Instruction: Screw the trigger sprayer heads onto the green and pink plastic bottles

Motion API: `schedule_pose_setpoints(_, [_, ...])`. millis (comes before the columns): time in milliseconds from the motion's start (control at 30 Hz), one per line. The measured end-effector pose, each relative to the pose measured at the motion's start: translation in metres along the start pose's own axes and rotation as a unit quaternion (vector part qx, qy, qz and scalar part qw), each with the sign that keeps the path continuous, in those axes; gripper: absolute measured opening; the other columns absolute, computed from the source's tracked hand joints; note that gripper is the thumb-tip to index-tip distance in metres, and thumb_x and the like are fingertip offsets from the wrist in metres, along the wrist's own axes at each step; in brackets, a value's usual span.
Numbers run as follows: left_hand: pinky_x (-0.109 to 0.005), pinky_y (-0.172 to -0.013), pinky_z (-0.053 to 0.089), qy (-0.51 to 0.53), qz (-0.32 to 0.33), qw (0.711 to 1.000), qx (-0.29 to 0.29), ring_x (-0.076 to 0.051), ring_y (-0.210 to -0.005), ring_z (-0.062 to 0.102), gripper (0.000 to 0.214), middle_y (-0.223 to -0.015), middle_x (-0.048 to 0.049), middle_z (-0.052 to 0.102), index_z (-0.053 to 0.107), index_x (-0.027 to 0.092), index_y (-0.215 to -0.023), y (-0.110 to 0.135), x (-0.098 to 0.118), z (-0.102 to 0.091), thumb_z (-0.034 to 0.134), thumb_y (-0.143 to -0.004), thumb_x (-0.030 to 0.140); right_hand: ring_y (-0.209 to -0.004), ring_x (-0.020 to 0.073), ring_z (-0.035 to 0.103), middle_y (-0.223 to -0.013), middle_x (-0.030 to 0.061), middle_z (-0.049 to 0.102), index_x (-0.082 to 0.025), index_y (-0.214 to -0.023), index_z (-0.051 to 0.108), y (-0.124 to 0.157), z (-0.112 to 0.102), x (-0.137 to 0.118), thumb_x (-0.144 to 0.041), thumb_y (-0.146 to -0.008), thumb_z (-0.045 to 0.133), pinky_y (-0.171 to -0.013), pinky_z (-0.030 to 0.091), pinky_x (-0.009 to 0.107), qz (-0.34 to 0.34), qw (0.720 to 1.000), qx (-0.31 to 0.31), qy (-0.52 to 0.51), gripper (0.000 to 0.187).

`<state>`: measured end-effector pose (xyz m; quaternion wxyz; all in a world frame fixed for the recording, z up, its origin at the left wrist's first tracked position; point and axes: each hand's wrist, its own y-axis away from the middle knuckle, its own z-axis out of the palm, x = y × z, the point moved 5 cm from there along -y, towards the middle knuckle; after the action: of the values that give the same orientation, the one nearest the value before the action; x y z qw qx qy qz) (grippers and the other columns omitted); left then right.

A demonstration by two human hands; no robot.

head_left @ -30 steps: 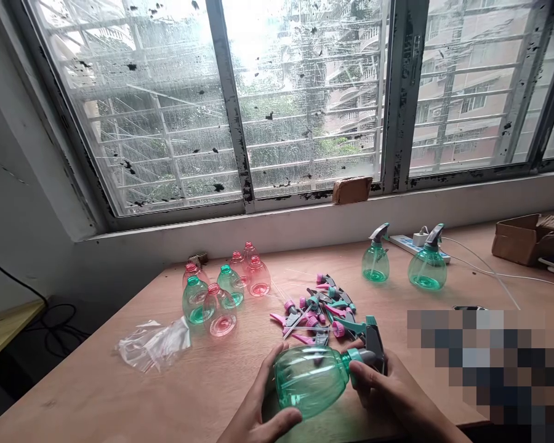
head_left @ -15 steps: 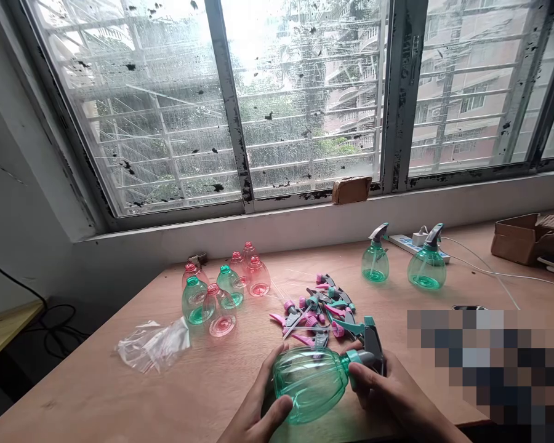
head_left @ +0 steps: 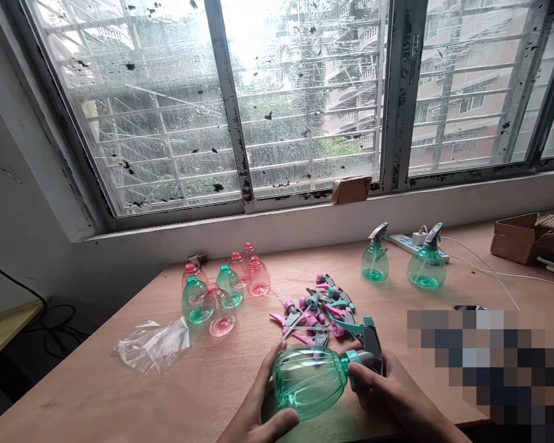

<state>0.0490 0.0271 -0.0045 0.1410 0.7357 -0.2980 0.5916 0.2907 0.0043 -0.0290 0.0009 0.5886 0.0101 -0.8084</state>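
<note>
Head view, lower centre: left hand is cupping the sideways-tilted green spray bottle; right hand is gripping the trigger sprayer at its neck. Against half a second ago, the left thumb is sitting lower, suggesting the sprayer is being screwed on.

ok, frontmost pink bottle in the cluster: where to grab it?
I'd take the frontmost pink bottle by the narrow neck, coming from above and the near right: it stands upright, the neck is slimmer than the round body, and green bottles crowd its left and far sides.
</note>
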Motion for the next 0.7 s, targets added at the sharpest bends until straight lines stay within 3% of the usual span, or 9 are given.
schedule_pose_setpoints(133, [-0.045, -0.127, 0.024, -0.001, -0.019, 1.000, 0.008, -0.030, -0.157, 0.020, 0.072, -0.168, -0.0056, 0.031, 0.029, 0.030, -0.158, 0.0000, 0.0028, -0.0012, 0.054, -0.096, 0.056, -0.047, 0.0124, 0.050, -0.058, -0.0040, 0.060, -0.017, -0.097, 0.065, 0.0004, 0.0004, -0.0003, -0.060, -0.069, 0.084, -0.048, 0.040, 0.025, 0.005, 1.000, 0.001, 0.003, 0.054])
schedule_pose_setpoints(300, [-0.045, -0.128, 0.023, -0.006, -0.017, 1.000, 0.004, -0.031, -0.156, 0.022, 0.077, -0.169, -0.0071, 0.028, 0.027, 0.030, -0.159, -0.0013, 0.0010, -0.0004, 0.061, -0.094, 0.054, -0.047, 0.0129, 0.049, -0.058, -0.0035, 0.060, -0.018, -0.096, 0.066, 0.0006, 0.0002, -0.0001, -0.061, -0.069, 0.083, -0.048, 0.040, 0.026, 0.000, 1.000, 0.001, 0.009, 0.054])
schedule_pose_setpoints(500, [-0.049, -0.129, 0.016, -0.044, 0.015, 0.999, 0.000, -0.033, -0.157, 0.016, 0.100, -0.169, -0.0104, 0.027, 0.020, 0.028, -0.160, -0.0019, -0.0041, 0.0008, 0.076, -0.082, 0.054, -0.046, 0.0131, 0.050, -0.058, -0.0032, 0.061, -0.017, -0.098, 0.065, -0.0006, -0.0007, 0.0011, -0.059, -0.071, 0.083, -0.047, 0.040, 0.026, -0.004, 1.000, 0.002, 0.010, 0.053])
schedule_pose_setpoints(700, [-0.051, -0.129, 0.009, -0.024, 0.027, 0.999, 0.000, -0.032, -0.158, 0.015, 0.094, -0.169, -0.0102, 0.026, 0.021, 0.028, -0.160, -0.0002, -0.0027, 0.0019, 0.070, -0.086, 0.058, -0.047, 0.0133, 0.050, -0.059, -0.0028, 0.061, -0.018, -0.097, 0.065, -0.0003, -0.0002, 0.0002, -0.061, -0.070, 0.082, -0.048, 0.042, 0.026, -0.005, 1.000, -0.002, 0.018, 0.053])
